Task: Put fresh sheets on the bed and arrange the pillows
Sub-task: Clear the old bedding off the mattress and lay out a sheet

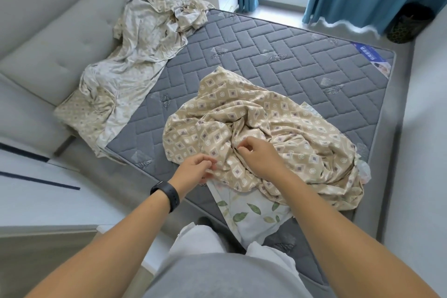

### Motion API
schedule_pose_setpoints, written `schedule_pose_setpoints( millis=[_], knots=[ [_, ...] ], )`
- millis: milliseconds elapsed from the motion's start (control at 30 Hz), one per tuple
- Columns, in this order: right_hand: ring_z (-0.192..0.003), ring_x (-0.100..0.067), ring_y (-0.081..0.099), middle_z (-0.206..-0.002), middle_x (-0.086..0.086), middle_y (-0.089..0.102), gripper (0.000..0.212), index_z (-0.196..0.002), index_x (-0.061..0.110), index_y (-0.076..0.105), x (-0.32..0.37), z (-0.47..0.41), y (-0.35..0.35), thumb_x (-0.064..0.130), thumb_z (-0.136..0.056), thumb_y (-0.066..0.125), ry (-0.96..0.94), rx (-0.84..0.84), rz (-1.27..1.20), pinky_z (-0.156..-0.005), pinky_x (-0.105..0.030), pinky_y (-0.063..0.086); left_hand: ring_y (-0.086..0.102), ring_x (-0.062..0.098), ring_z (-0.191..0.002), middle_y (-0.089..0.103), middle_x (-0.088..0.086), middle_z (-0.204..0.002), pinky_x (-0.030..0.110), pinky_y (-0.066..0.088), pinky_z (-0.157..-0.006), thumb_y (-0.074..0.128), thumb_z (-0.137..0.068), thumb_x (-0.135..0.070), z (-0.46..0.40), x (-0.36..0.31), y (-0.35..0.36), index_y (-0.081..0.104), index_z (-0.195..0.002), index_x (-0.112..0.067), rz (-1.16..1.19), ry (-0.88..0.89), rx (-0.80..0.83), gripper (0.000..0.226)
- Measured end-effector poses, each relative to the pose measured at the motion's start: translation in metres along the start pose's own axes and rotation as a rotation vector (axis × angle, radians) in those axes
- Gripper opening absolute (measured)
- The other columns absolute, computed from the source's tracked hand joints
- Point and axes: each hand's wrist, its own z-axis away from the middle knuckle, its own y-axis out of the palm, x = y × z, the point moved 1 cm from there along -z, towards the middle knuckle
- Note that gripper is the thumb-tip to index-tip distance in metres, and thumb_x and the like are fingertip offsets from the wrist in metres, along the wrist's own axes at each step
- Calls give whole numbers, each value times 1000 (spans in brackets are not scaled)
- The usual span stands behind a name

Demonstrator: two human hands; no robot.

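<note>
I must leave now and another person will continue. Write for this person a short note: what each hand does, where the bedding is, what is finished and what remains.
Left hand: pinches the near edge of the beige diamond-pattern sheet.
Right hand: pinches a fold of the same sheet.
That sheet lies bunched on the near part of the bare grey mattress, over a leaf-print cloth.
A second crumpled beige cloth lies along the headboard side.
Done: mattress is stripped.
Left: spread and fit the sheet, then arrange the pillows; none are in view.
</note>
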Motion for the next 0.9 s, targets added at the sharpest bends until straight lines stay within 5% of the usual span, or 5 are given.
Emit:
schedule_pose_setpoints(
  millis=[167,433,633,767,900],
  knots=[
    [-79,-5,62,-93,13,66,14,-101,27,66,16,-38,25,26,-98,52,49,-2,-17,-62,-24,45,69,15,-80,74,1,-100,32,53,-76,46,-103,-16,-39,9,-34,71,-104,-17,59,-47,-5,25],
    [-84,-6,61,-97,13,64,14,-105,26,66,57,-128,103,23,-98,54,249,-86,-110,-69,-25,48,67,14,-75,72,1,-102,25,52,-69,43,-101,-13,-135,17,-124,69,-106,-15,35,-113,101,26],
    [-104,-14,59,-124,2,65,34,-130,16,64,102,-208,198,22,-98,53,374,18,-80,-81,-27,42,63,13,-74,70,0,-100,24,47,-69,41,-101,-13,-198,21,-208,67,-114,-12,-111,-129,239,29],
    [-103,-16,60,-129,-3,64,37,-133,14,62,108,-232,224,21,-98,53,448,-68,-83,-78,-27,44,62,15,-74,71,6,-111,25,46,-65,42,-99,-13,-227,21,-238,67,-115,-9,-134,-145,291,30],
    [-108,-17,55,-146,-6,44,43,-140,19,53,100,-243,236,32,-99,55,487,-120,53,-82,-32,49,63,15,-77,71,7,-115,24,48,-66,42,-100,-14,-240,26,-256,67,-112,-12,-108,-140,322,28]
  ],
)
